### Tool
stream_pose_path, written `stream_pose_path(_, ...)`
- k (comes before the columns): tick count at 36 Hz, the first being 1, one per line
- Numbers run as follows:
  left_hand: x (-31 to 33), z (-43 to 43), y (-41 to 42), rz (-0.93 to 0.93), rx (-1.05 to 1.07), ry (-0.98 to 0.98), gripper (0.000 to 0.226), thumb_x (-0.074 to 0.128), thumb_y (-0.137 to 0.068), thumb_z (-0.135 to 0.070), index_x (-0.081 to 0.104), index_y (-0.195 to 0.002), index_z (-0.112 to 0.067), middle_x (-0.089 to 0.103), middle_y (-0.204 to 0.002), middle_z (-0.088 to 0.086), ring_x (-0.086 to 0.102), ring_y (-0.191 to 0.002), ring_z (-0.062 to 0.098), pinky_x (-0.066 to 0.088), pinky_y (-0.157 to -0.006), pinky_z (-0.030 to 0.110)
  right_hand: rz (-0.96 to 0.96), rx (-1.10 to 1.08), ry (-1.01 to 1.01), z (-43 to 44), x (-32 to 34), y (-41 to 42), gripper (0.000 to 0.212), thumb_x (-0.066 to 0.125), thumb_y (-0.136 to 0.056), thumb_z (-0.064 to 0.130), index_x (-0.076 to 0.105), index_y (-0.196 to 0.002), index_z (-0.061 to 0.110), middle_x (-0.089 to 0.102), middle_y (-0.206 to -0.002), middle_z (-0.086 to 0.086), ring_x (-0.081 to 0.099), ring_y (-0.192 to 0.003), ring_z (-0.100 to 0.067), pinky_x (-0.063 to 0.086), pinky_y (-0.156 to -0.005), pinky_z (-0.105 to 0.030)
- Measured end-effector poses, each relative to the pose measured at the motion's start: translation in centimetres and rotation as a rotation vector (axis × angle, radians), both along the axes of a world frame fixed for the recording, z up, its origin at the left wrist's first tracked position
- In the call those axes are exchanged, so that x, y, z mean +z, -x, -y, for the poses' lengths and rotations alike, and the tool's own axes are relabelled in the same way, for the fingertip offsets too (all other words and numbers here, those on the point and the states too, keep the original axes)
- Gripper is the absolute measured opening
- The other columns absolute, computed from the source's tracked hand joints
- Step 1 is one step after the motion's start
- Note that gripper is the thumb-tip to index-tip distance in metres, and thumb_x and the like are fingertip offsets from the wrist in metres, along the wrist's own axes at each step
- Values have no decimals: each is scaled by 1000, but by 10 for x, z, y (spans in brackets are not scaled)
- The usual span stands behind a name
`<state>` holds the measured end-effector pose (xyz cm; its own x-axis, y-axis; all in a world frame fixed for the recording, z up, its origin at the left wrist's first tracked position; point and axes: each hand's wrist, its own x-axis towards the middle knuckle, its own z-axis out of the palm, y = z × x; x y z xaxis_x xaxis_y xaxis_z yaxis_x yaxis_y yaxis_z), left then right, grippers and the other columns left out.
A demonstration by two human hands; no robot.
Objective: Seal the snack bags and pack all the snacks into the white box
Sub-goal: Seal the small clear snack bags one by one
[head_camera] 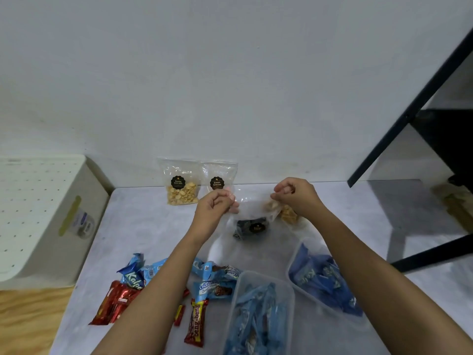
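Held bag (252, 213): clear, crinkled plastic with a round black label, lifted just above the grey table (143, 226).
Left hand (216, 204): pinched closed on its top left corner.
Right hand (294, 193): pinched closed on the top right corner.
Bags behind (180, 181): upright, glossy, against the wall.
Tubs (258, 313): translucent, rounded, packed with blue wrappers, nearer than the held bag.

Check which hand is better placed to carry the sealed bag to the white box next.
Left, probably. The left hand and right hand both pinch the clear snack bag top. The white box sits at the table's left side, nearer the left hand; the right would cross over.
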<state>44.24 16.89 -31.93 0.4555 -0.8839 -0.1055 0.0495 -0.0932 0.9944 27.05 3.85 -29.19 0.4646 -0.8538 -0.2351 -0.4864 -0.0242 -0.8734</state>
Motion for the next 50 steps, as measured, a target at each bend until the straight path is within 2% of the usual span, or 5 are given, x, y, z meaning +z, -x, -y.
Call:
stream_pose_path(14, -2, 15, 5, 116, 118, 2, 12, 56, -91, -9, 60, -91, 3, 60, -72, 1, 61, -61, -5, 45, -64, 8, 37, 26, 14, -1, -2, -1, 12, 69, -81, 9, 65, -91, 12, 56, -70, 5, 50, -63, -6, 44, -61, -11)
stream_pose_path(22, -1, 16, 10, 76, 63, 20, 10, 52, -90, -1, 59, -85, 4, 61, -76, 11, 62, -69, 6, 49, -70, 14, 17, 106, 51, -4, 1, -4, 7, 63, -83, 3, 65, -80, 9, 59, -69, 6, 52, -62, -1, 39, -52, -1)
stream_pose_path(32, 2, 20, 15, 117, 2, 10, 14, 57, -86, -4, 59, -75, -12, 58, -62, -9, 56, -64, 4, 48, -69, 18, 13, 160, 74, -8, 2, -13, 20, 66, -81, 7, 62, -67, 19, 59, -67, 9, 52, -63, -2, 40, -58, -4)
stream_pose_path(41, 4, 19, 18, 127, -23, 19, 9, 55, -89, -2, 63, -87, 0, 62, -70, 4, 60, -64, 1, 49, -67, 13, -179, 192, 246, -12, 4, -22, 19, 67, -76, 29, 61, -58, 30, 65, -68, 11, 62, -79, -15, 49, -84, -43)
stream_pose_path(50, 4, 25, 14, 62, -66, 7, 8, 61, -82, -12, 66, -82, -7, 64, -75, 2, 59, -64, 1, 48, -68, 16, -175, 114, 282, -19, 6, -26, 13, 68, -76, 34, 65, -65, 27, 61, -64, 17, 58, -74, -11, 47, -89, -48)
